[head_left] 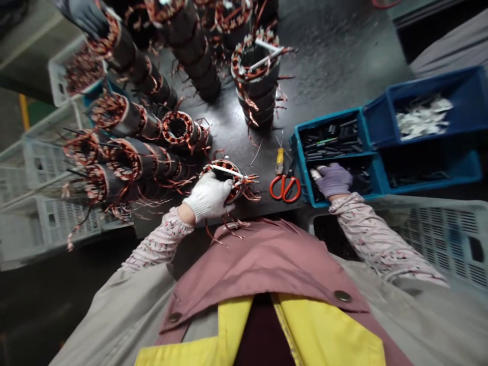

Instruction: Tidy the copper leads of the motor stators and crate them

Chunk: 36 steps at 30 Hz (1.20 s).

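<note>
My left hand (211,195), in a white knitted glove, is closed around the rim of a motor stator (238,170) with copper windings. Loose copper leads hang from this stator, and a white tube lies across its top. My right hand (334,180), in a purple glove with pale fingertips, dips into the front left compartment of a blue parts bin (299,162). Its fingers are curled among small black pieces (364,180); whatever they pinch is hidden. Between my hands lie red-handled scissors (285,188) and a yellow-handled tool (280,157).
Stacked stators (257,91) stand on the dark table (324,56), with more (129,157) to the left. Another person's gloved hand (87,18) touches a stack at top left. Blue bins hold black tubes (331,140) and white pieces (423,117). Plastic crates (446,234) flank the table.
</note>
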Motion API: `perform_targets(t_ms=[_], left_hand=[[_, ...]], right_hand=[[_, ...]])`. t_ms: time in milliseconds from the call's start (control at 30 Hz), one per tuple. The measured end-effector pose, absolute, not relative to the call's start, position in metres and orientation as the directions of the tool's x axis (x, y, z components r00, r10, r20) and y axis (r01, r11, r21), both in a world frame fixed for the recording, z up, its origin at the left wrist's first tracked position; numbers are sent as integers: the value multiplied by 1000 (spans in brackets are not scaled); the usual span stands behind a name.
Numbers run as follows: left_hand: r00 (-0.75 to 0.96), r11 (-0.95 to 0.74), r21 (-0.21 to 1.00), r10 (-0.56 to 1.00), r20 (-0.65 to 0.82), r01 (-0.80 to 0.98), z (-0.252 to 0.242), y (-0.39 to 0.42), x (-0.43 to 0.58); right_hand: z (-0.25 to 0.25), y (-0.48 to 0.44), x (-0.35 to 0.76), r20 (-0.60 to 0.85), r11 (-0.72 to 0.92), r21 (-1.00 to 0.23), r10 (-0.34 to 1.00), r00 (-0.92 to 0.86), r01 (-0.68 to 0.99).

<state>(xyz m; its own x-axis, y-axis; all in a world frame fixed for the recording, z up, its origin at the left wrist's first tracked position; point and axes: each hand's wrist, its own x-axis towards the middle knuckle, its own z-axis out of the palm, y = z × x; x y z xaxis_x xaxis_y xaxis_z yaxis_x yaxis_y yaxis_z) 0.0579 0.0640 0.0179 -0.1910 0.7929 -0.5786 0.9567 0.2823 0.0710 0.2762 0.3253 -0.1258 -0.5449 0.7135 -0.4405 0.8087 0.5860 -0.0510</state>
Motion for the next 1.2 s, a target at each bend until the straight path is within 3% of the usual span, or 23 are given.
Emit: perform_targets(t_ms=[133, 233, 300, 367, 433, 500, 567, 700, 867, 1067, 1200], left_hand=[[-134, 204, 77, 839, -528, 976, 16, 60, 56], [-113, 175, 82, 864, -491, 981, 14, 60, 55], [-108, 166, 81, 871, -479, 983, 13, 60, 55], [-105, 163, 84, 876, -471, 983, 12, 60, 54], [-101, 159, 90, 884, -457, 983, 12, 61, 55], [-94, 152, 99, 894, -438, 983, 11, 62, 55], [-77, 141, 119, 900, -429, 983, 12, 63, 55], [-41, 121, 171, 910, -412, 978, 12, 64, 55], [-29, 109, 208, 935, -353, 972, 6, 63, 55], [-33, 115, 223, 940, -340, 968, 5, 64, 56], [-38, 136, 262, 938, -346, 955, 7, 65, 57]], right_hand=[[-111, 324, 280, -317, 474, -15, 833, -453, 881], [-101, 325, 279, -466, 466, 78, 799, -381, 882], [-95, 327, 277, -516, 486, 53, 761, -393, 873], [-88, 327, 277, -434, 406, -78, 808, -398, 911], [-78, 322, 278, -310, 236, -319, 889, -336, 918], [-64, 304, 277, -294, 54, -585, 916, -274, 810], [-50, 274, 272, -371, -84, -767, 867, -334, 636], [-27, 211, 252, -463, -227, -866, 701, -542, 445], [-15, 194, 234, -531, -417, -848, 684, -501, 329], [-6, 209, 228, -507, -343, -860, 666, -548, 379], [0, 214, 222, -432, -116, -862, 677, -596, 493]])
